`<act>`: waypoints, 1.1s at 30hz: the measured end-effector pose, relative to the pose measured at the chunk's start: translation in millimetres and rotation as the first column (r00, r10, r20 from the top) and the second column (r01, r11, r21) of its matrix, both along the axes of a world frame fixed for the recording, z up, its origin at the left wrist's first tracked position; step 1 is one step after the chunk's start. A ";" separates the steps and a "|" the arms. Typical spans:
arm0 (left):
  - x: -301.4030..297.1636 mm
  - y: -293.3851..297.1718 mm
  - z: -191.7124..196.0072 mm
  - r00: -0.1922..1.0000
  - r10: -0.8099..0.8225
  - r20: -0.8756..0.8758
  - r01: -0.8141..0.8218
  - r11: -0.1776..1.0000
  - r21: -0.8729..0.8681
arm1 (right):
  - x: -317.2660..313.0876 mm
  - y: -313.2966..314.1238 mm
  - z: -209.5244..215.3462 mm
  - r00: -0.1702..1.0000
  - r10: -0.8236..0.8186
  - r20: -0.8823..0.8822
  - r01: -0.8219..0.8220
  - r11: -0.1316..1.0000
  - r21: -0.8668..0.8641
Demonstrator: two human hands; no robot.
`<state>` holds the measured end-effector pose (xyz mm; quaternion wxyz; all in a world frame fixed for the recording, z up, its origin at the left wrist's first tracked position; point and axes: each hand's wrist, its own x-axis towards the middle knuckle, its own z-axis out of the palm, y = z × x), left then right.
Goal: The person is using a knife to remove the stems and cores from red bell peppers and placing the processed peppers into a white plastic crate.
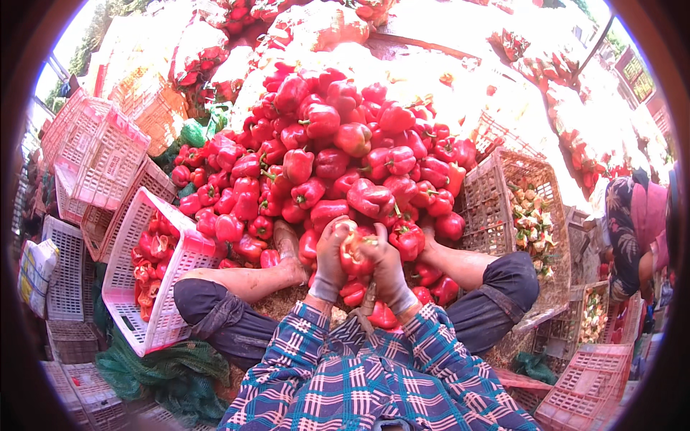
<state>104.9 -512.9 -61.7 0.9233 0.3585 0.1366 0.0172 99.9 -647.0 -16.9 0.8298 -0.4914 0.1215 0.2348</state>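
A red bell pepper (357,266) is held between my two hands, just above my lap. My left hand (331,260), in a greyish glove, is closed round its left side. From the right, my right hand (389,267), gloved too, closes on the pepper with its fingers at the upper part, where a pale, opened-looking patch shows. Whether a small tool sits in the right hand's fingers I cannot make out. Right in front of my hands rises a large heap of whole red bell peppers (332,162), some lying between my bent legs.
A tilted white-pink crate (123,316) at my left contains opened red pepper pieces. At my right stands a brown crate (491,208) with pale pepper cores (532,219). Stacked crates (108,133) and green netting (162,370) lie left. Another person in dark flowered cloth (624,230) is far right.
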 end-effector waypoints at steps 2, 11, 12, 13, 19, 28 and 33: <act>1.5 -13.3 6.2 0.998 0.050 0.026 -0.053 0.989 0.139 | 3.6 8.7 -4.6 0.936 -0.194 -0.293 0.273 0.926 0.262; 22.6 22.8 1.0 0.957 -0.157 0.243 0.259 0.840 -0.477 | 29.7 -15.4 9.6 1.000 0.030 0.009 -0.031 0.951 0.309; 23.1 26.4 13.6 0.968 -0.125 0.219 0.218 0.851 -0.478 | 30.9 -19.4 13.8 0.997 0.011 0.074 -0.025 0.982 0.187; 21.4 34.0 24.7 0.979 -0.082 0.187 0.165 0.860 -0.484 | 37.3 -24.9 34.5 0.981 -0.057 0.183 0.034 0.991 0.128; 7.0 180.9 139.1 0.858 0.019 0.513 -0.507 -0.125 0.853 | 71.7 -146.4 136.3 0.675 -0.216 0.705 0.613 0.696 -0.373; -104.2 457.5 139.7 0.845 0.525 0.101 0.018 -0.218 0.976 | 110.0 -337.5 101.3 0.847 -0.172 0.503 0.493 -0.102 -0.864; -1.8 321.4 122.5 0.941 0.242 -0.236 0.283 -0.184 0.941 | 115.7 -244.4 91.5 0.846 -0.057 0.529 0.414 0.697 -0.586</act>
